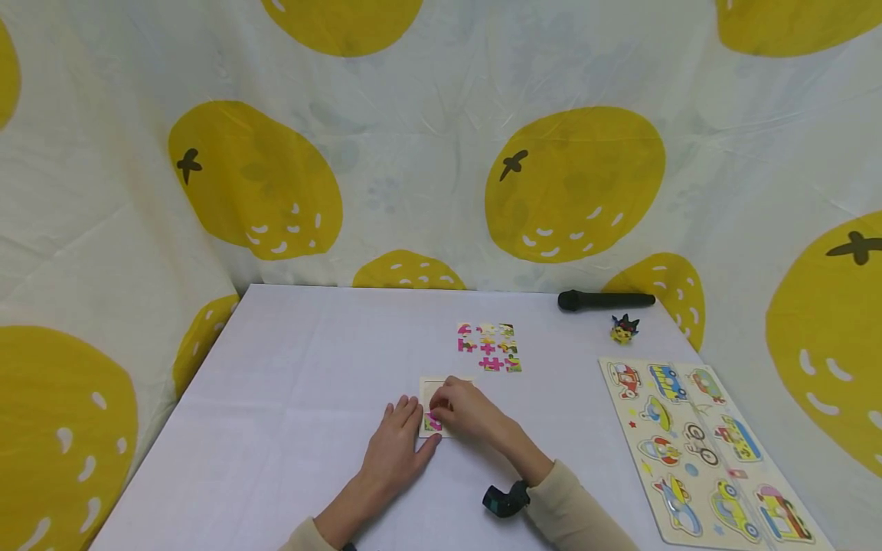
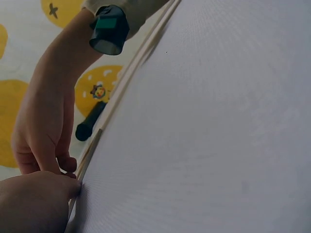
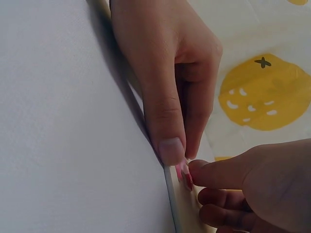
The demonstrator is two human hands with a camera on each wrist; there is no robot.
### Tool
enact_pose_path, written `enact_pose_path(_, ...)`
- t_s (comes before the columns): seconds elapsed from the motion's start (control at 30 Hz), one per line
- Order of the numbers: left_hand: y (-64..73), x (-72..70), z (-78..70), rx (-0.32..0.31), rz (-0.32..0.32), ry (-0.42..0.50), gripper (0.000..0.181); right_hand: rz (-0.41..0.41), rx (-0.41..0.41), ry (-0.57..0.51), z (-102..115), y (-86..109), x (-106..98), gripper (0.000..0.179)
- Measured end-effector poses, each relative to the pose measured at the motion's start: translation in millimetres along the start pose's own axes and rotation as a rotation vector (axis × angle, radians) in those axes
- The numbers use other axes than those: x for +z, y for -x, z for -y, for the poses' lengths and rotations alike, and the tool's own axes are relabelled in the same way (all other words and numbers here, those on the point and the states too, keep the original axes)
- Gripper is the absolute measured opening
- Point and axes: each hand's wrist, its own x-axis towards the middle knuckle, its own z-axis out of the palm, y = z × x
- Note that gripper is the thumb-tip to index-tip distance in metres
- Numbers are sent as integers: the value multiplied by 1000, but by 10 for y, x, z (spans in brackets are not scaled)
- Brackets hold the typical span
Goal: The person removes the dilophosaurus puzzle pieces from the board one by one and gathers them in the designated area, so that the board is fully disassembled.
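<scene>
A small pale wooden puzzle tray (image 1: 445, 380) lies on the white table, partly covered by my right hand (image 1: 467, 408). In its lower-left corner sits a pink and green puzzle piece (image 1: 432, 422). My right hand bends over it and pinches at the piece with thumb and curled fingers; the right wrist view shows the right thumb (image 3: 206, 174) against the pink piece (image 3: 184, 177). My left hand (image 1: 396, 444) rests flat along the tray's left side, fingers extended, with its thumb (image 3: 167, 131) at the tray's lower edge by the piece.
Beyond the tray several loose puzzle pieces (image 1: 488, 347) lie in rows. A large wooden vehicle puzzle board (image 1: 691, 478) lies at the right. A black microphone (image 1: 606, 301) and a small yellow figurine (image 1: 624, 329) are at the back right. Fruit-print cloth (image 1: 413, 153) hangs behind the table.
</scene>
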Motion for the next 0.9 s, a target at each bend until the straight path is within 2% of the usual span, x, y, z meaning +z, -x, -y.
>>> enact_pose_path(0.4,1,3,-3,5,-8,21,57,12,-13,-47,-17,-6,33,13)
enact_pose_path(0.9,-1,-5,-5,4,-3,4,57,20,-59,-187,-50,52,-26,13)
